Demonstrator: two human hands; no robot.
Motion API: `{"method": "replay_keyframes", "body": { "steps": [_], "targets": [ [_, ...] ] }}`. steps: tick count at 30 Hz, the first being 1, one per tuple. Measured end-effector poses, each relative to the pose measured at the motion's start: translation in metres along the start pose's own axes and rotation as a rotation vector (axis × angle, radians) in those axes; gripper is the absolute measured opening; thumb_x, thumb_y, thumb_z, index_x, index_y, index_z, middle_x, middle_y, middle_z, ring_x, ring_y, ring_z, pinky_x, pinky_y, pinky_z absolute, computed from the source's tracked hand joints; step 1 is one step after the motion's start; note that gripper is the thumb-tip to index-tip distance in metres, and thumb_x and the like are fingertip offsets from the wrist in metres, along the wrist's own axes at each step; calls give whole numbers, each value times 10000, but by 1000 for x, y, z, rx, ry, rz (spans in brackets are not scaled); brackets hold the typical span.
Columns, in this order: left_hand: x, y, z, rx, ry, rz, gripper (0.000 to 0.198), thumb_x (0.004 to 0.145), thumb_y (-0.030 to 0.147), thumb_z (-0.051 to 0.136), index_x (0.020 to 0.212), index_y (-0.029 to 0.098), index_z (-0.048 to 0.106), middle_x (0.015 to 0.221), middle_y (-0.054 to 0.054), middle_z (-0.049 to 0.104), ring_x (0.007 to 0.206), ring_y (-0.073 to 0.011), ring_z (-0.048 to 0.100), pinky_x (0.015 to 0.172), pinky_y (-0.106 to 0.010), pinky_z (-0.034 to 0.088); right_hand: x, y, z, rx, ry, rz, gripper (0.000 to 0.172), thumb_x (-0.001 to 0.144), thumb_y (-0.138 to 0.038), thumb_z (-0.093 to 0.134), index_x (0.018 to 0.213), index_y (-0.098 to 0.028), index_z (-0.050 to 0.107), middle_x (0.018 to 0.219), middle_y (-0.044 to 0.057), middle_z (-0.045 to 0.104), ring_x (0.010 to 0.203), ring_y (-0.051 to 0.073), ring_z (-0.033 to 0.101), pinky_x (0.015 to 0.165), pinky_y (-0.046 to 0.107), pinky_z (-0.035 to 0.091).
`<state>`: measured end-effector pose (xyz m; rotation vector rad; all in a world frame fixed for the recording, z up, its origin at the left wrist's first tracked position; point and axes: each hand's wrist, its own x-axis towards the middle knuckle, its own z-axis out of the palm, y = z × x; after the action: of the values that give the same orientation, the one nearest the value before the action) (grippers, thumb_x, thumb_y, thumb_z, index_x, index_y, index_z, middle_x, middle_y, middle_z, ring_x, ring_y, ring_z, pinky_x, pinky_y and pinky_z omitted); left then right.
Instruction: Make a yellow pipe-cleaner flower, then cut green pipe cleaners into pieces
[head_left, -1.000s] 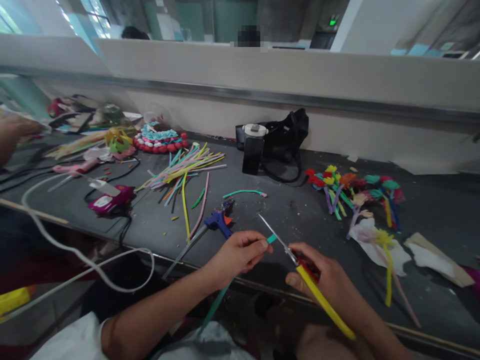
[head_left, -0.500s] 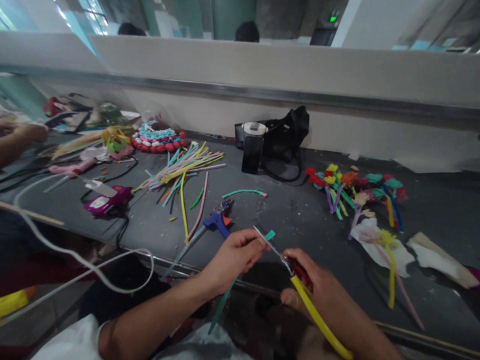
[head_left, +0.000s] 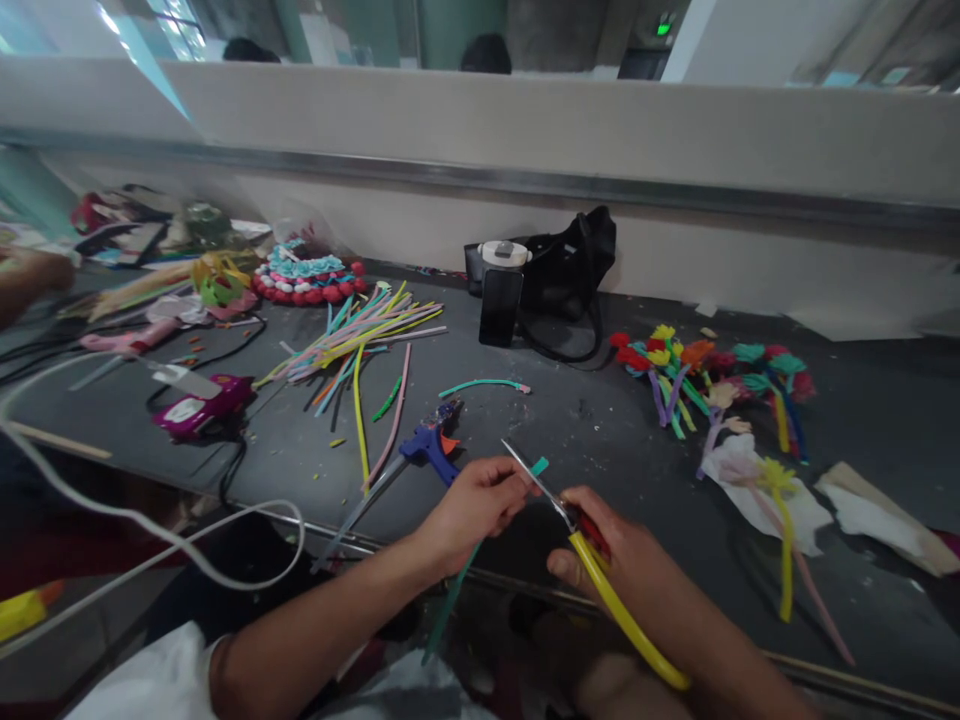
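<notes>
My left hand [head_left: 484, 500] pinches a green pipe cleaner [head_left: 452, 605]; its short tip sticks out past my fingertips and its long end hangs below the table edge. My right hand [head_left: 611, 545] is wrapped around scissors [head_left: 541, 490] with a yellow handle [head_left: 619, 615] and a red part inside the grip. The blades lie across the pipe cleaner close to my left fingertips; whether they are fully closed is hard to see. Just left of my left hand lies a blue glue gun [head_left: 427, 445] with an orange trigger and a clear glue stick.
Loose pipe cleaners [head_left: 367, 330] are heaped left of centre. A purple device [head_left: 204, 408] with a white cable lies nearer. Pipe-cleaner flowers [head_left: 675, 365] sit at the right. A cup [head_left: 501, 295] and black bag [head_left: 566, 275] stand behind. Another person's hand [head_left: 34, 280] shows far left.
My right hand and the scissors have shifted slightly left and up, closer to my left hand. The view has drifted a little. The pipe cleaner stays pinched in my left hand.
</notes>
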<state>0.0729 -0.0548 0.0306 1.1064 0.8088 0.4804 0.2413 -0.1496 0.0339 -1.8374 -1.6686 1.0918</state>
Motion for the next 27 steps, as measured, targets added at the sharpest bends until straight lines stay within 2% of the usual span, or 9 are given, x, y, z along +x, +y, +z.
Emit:
{"method": "replay_keyframes", "body": {
  "steps": [9,12,15,18,24,27],
  "targets": [
    [17,-2,-6,-87,-73,-166,252,755,379,607,783,129,596,582,64,394,413,-18,230,418,-206,88,13,8,-2,-97,41,14,337,815,-515,575,1000,-239,515,692,-46,599,596,124,546,564,212,369],
    [23,-3,-6,-101,-76,-173,205,724,328,601,770,129,591,568,68,393,400,-14,223,415,-203,88,20,11,-4,-109,40,28,376,800,-547,578,986,-222,551,657,-45,588,566,119,525,536,211,352],
    [30,-7,-8,-124,-81,-173,181,692,301,600,752,132,584,544,76,383,386,-12,206,408,-201,85,27,14,-6,-91,37,20,388,802,-547,570,989,-207,593,705,-24,625,595,121,538,557,216,371],
    [36,-12,-10,-140,-87,-172,207,675,322,618,743,129,584,536,80,384,378,-10,197,401,-198,86,32,16,-6,-107,41,-6,369,810,-524,569,971,-197,627,771,1,661,641,131,561,583,221,387],
    [41,-16,-12,-137,-86,-167,242,672,345,633,746,120,586,533,83,380,375,-5,201,404,-188,88,39,19,-7,-149,52,-24,342,804,-515,574,826,-184,658,684,-3,636,613,134,550,567,225,376],
    [39,-14,-13,-132,-83,-168,257,682,361,640,752,121,578,533,82,388,371,-5,205,401,-186,83,39,19,-11,-149,85,-28,340,791,-508,589,842,-179,659,696,1,638,627,143,556,587,239,390]
  ]
}}
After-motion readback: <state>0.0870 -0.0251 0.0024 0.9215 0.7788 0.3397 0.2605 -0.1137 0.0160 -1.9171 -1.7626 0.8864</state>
